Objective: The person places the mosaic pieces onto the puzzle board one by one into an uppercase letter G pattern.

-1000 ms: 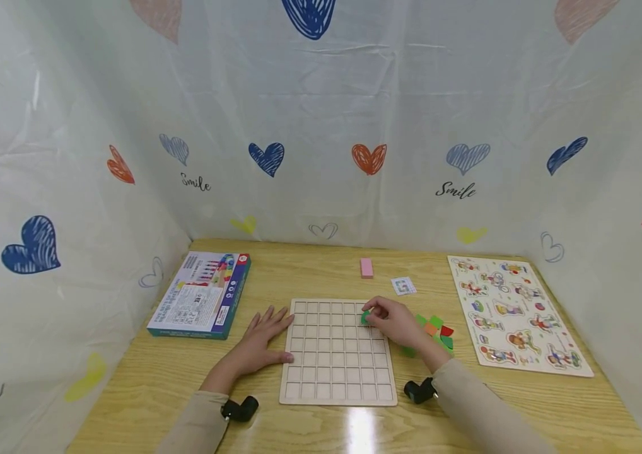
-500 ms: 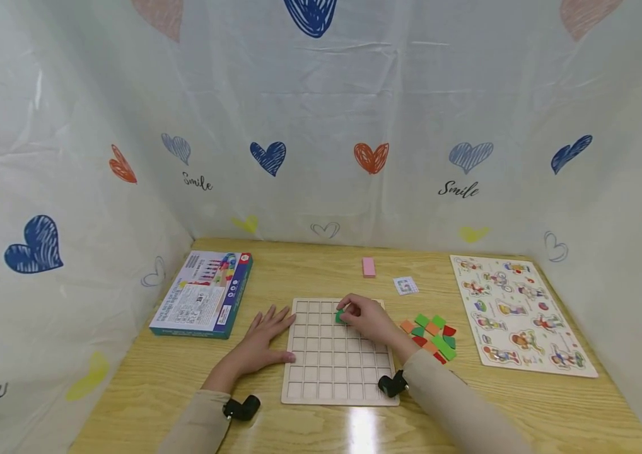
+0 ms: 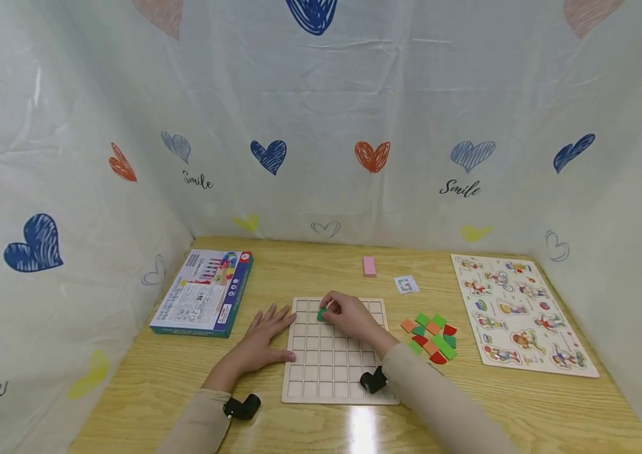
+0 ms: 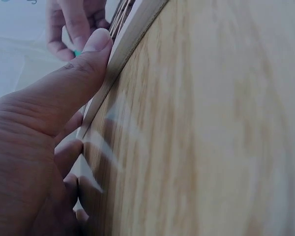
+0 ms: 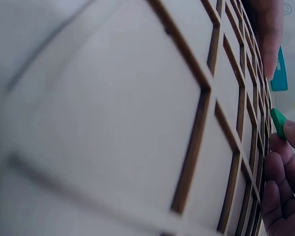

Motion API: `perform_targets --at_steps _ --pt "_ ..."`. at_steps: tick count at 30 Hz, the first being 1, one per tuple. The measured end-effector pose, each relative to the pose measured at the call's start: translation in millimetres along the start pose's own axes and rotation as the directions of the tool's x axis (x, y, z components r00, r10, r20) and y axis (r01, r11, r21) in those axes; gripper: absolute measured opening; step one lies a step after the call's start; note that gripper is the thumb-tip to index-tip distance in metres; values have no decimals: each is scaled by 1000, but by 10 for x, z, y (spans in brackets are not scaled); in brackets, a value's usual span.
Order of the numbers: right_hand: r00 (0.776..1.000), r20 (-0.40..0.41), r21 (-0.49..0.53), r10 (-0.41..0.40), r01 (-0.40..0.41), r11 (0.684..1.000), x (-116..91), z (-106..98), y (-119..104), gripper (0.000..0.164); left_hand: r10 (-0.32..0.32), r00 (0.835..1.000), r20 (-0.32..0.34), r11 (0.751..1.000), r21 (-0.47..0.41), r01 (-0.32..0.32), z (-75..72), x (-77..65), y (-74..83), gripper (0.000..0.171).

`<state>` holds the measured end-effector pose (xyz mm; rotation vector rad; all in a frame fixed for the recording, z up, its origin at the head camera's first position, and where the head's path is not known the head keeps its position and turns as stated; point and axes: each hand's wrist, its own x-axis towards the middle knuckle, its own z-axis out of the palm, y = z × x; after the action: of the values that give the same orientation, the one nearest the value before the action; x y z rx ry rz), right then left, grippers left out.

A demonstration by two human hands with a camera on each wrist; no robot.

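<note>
Grid board [image 3: 321,372], one: flat on the counter [image 3: 287,429], rim raised.
Left hand [image 3: 262,342], fingers spread, thumb on the board's left edge.
Right hand [image 3: 350,317], pinching a green piece [image 3: 321,314] over the upper rows, left of centre; contact with the board unclear.
Loose pieces [image 3: 443,345], a cluster off the right edge, a narrow gap between.
Box [image 3: 202,293], well left.
Picture puzzle [image 3: 511,309], far right; counter strip between it and the cluster.

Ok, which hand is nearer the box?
Left: the left hand is right of the box, touching the grid board; the right hand is farther right, over that board.
</note>
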<state>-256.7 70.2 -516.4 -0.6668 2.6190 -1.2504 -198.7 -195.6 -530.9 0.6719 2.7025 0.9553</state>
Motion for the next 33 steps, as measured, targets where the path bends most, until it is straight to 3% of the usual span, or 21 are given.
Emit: perform_targets --at_steps 13,33 --pt "1000 21 -97 4 -2 995 87 161 -123 6 -8 1000 0 1000 5 8 5 1 -6 88" --pt "997 68 -184 -39 51 982 79 138 -135 15 -20 1000 1 1000 10 20 10 -3 1 87"
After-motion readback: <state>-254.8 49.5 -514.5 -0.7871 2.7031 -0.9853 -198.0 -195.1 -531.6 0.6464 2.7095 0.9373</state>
